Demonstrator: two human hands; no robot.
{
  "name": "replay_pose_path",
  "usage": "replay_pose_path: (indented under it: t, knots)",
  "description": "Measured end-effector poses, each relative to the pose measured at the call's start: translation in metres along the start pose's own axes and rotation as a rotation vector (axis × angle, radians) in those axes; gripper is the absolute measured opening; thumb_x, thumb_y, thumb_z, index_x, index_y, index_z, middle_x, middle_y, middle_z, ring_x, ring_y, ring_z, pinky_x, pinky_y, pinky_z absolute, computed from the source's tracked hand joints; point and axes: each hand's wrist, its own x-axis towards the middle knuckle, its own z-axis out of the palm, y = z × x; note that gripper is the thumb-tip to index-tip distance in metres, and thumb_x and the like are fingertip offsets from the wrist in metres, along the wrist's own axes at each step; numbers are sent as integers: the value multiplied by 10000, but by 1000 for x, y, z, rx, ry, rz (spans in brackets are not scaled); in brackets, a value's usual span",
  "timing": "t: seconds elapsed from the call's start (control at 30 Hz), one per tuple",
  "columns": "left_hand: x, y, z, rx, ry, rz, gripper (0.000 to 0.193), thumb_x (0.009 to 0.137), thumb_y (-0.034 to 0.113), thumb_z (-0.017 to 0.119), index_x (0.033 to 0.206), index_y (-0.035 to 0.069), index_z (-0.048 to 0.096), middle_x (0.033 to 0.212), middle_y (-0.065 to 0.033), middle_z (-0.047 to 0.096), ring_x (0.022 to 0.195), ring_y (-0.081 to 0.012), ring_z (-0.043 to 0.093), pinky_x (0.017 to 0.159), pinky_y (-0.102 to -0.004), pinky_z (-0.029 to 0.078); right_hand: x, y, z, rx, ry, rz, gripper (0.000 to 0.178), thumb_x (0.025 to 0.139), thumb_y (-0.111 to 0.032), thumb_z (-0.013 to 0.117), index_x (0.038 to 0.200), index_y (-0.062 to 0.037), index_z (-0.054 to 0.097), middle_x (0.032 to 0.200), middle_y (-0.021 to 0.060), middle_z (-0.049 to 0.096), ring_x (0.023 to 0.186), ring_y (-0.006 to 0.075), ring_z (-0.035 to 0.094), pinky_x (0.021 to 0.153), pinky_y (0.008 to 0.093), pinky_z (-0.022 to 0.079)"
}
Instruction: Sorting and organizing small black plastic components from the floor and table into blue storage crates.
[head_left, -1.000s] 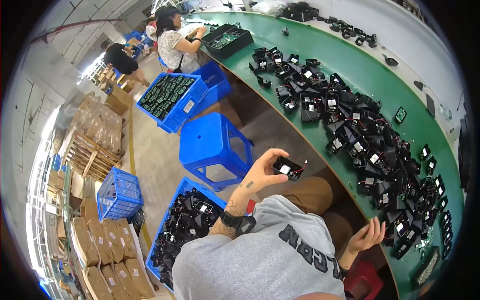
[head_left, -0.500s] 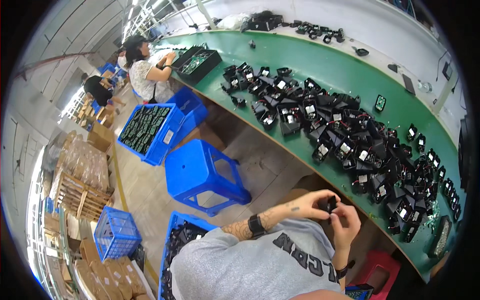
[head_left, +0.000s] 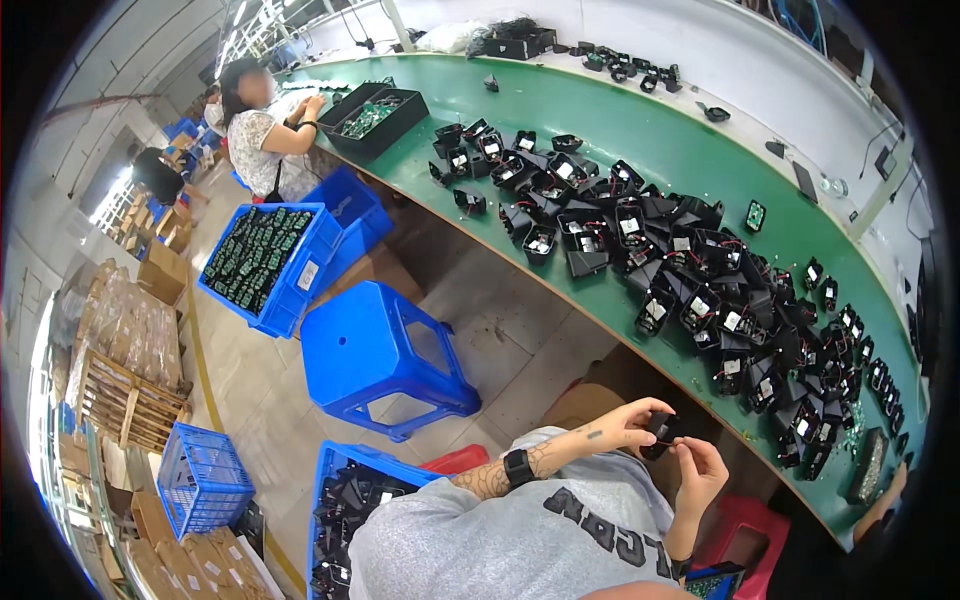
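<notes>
My left hand [head_left: 630, 424] is closed around a small black plastic housing [head_left: 659, 426], held in front of my body just off the table's edge. Beside it my right hand [head_left: 702, 472] makes a pinch, thumb and forefinger meeting at the housing's lower side. Whatever is between those fingertips is too small to make out. Across the green table [head_left: 640, 130] spreads a big heap of similar black housings [head_left: 690, 270], many showing white parts and thin red wires.
A blue stool [head_left: 350, 345] and a blue crate of circuit boards [head_left: 265, 250] stand to the left. Another blue crate [head_left: 330, 530] of black parts is by my left side. A red stool [head_left: 745, 530] is at right. A co-worker [head_left: 265, 140] sits farther along the table.
My right hand has drawn slightly away from my left and lower, leaving more of the black housing in sight. The whole view has shifted a little.
</notes>
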Motion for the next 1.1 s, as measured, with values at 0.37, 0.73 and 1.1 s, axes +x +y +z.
replay_pose_path:
  t: [0.37,0.73,1.1]
  knots:
    - [0,-19,-12,-94,51,-40,478,892,155,554,1353,135,428,993,-25,555,825,-81,548,627,-214,511,8,-28,-43,-510,-132,-438,109,704,77,687,778,5,653,765,96,653,739,195,627,706,275,492]
    - [-12,0,-55,-61,181,-137,500,902,194,562,1377,125,424,1167,-61,547,953,-110,576,704,-245,546,53,69,-417,-1078,861,-186,419,965,-281,529,1239,34,562,1233,163,595,1103,270,567,962,332,415]
    - [-257,-166,-179,562,960,-371,360,849,258,591,1158,74,584,990,-94,625,919,-204,605,695,-332,523,114,59,-409,-1359,566,-203,462,953,-281,524,1309,14,504,1316,187,532,1227,339,482,1041,390,347]
